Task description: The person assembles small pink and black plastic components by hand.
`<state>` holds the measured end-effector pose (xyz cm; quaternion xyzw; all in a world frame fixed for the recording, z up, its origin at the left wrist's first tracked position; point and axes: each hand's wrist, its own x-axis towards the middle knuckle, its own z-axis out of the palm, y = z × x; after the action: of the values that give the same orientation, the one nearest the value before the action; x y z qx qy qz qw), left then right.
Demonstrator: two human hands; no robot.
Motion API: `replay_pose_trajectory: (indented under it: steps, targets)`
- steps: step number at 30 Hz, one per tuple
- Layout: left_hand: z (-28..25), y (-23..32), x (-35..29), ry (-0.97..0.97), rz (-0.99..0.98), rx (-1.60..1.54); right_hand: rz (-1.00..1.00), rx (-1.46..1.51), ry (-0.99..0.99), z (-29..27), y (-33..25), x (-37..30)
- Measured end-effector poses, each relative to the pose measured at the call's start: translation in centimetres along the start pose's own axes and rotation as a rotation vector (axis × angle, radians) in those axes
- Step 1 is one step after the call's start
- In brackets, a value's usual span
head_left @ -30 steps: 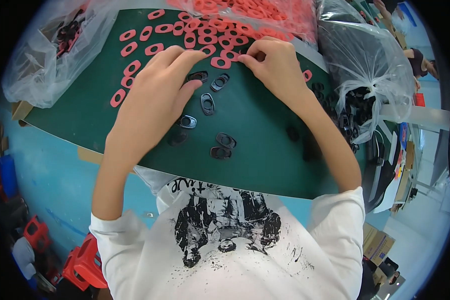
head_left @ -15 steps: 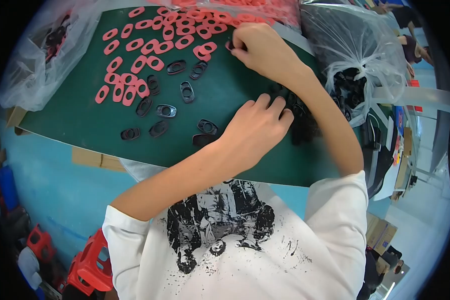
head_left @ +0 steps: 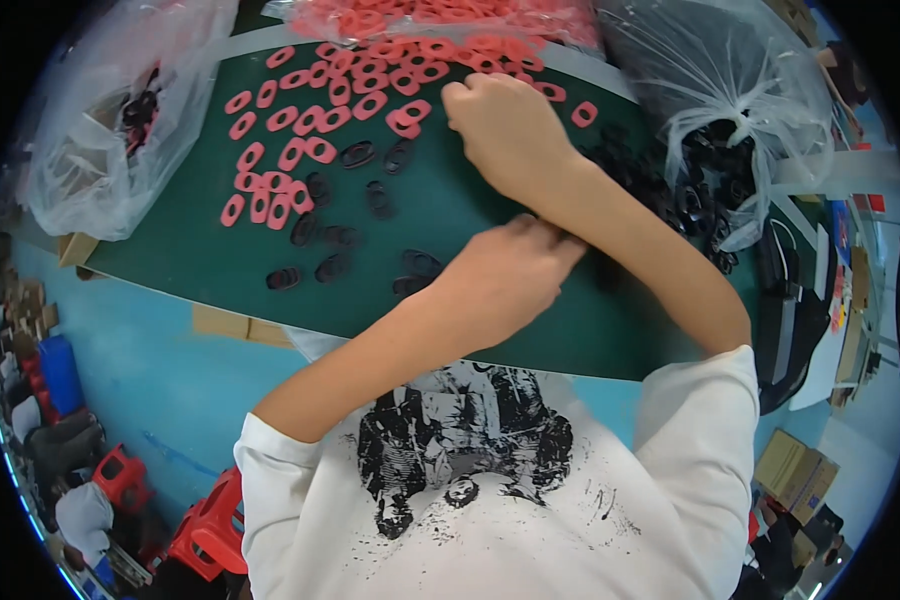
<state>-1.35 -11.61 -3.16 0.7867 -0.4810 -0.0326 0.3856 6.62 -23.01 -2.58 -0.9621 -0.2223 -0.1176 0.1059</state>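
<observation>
My right hand [head_left: 510, 130] is closed, its fingers bent inward at the near edge of the pink pieces; whatever they pinch is hidden. Below it, my left hand [head_left: 510, 275] has its fingers curled beside my right forearm; their tips and anything between them are out of sight. Flat pink oval pieces [head_left: 370, 105], each with a hole, lie scattered over the green tabletop [head_left: 440, 200]. Nearer me are several small black oval parts [head_left: 378, 198], some close to my left wrist. A heap of black parts [head_left: 625, 165] lies partly behind my right forearm.
At the back is a clear bag of pink pieces [head_left: 450, 15]. A knotted clear bag [head_left: 715, 70] with black parts stands at the right, another plastic bag [head_left: 120, 130] at the left. Red stools [head_left: 210, 525] stand on the blue floor [head_left: 140, 370].
My right hand has come slightly nearer me, uncovering pink pieces behind it. My left hand's fingers have drawn in under the right forearm. The whole view has shifted a little.
</observation>
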Motion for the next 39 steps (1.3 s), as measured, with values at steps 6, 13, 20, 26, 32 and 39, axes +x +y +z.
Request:
replay_pose_trajectory:
  steps: [6, 13, 20, 26, 32, 39]
  targets:
    - [-1.1, -0.3, 0.9, -0.341, -0.009, 0.016, -0.186, 0.217, 0.166, 1.2, 3.0, -1.8]
    - [-6.5, -1.7, -0.4, -0.027, -0.041, -0.004, -0.006, 0.182, 0.145, 0.8, 1.7, -1.7]
    - [-12.2, -5.4, -0.6, 0.082, -0.375, 0.116, -0.187, 0.1, 0.159, 0.6, 2.1, -2.4]
    - [-12.1, -8.1, -0.2, 0.2, -0.259, 0.165, -0.049, 0.344, 0.126, 0.1, 2.3, -1.8]
    - [-12.5, -8.7, 0.9, 0.206, -0.374, 0.116, -0.047, 0.27, 0.105, 0.5, 2.4, -2.0]
    - [-9.4, -10.5, 2.8, 0.282, -0.17, 0.459, -0.016, 0.247, 0.163, -0.2, 2.7, -1.7]
